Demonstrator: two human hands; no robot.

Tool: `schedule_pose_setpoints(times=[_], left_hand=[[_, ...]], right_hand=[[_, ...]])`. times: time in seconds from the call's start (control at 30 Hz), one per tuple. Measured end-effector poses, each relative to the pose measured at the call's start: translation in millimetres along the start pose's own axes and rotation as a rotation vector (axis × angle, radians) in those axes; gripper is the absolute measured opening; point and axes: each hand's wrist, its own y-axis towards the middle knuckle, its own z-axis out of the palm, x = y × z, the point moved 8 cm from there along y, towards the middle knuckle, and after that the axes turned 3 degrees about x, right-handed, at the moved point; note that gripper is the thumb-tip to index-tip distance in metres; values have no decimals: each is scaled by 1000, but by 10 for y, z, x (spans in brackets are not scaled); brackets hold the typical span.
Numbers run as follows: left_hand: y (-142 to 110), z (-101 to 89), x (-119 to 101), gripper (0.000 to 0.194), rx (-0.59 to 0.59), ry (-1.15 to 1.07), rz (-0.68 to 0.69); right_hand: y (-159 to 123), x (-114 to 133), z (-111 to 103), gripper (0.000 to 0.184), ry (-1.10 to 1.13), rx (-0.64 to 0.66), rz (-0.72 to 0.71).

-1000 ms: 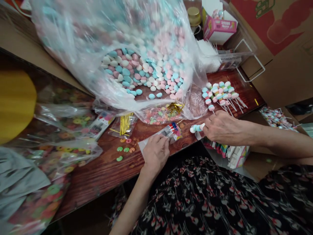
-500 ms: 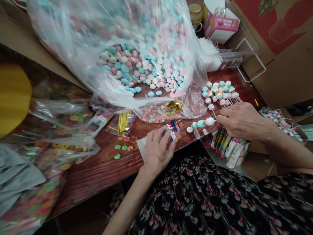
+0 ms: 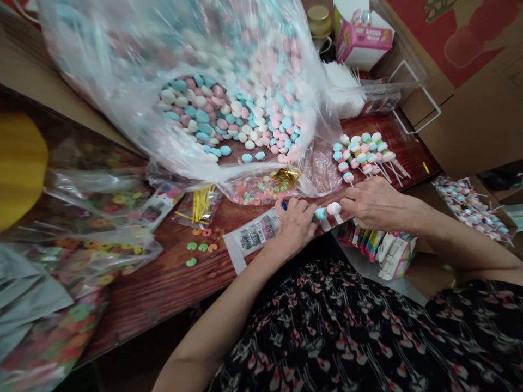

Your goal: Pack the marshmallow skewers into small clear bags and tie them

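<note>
My left hand (image 3: 293, 226) grips the top end of a clear printed candy bag (image 3: 253, 236), which trails left across the wood-grain table (image 3: 171, 277). My right hand (image 3: 373, 204) pinches a candy skewer (image 3: 327, 211) threaded with pastel discs. The skewer's far end goes in under my left fingers, where it is hidden. The two hands nearly touch. Just behind my right hand, finished pastel candy skewers (image 3: 362, 155) lie fanned on the table.
A large clear bag of pink, blue and white candies (image 3: 229, 117) slumps at the back. Ring candies, gold twist ties (image 3: 202, 204), and packets crowd the left. Cardboard boxes, a pink carton (image 3: 363, 41) and more skewers (image 3: 469, 209) stand to the right.
My left hand has moved right with the bag, which now lies stretched out on the table. My right hand has moved left, and part of the skewer has gone under my left fingers.
</note>
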Motion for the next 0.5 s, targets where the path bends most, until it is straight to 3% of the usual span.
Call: schedule_pose_setpoints(times=[0.27, 0.5], left_hand=[[20, 47, 65, 19, -23, -90, 14], [50, 58, 21, 16, -10, -68, -39]], right_hand=[[-65, 28, 0, 9, -14, -2, 19], [-173, 259, -153, 14, -169, -87, -1]])
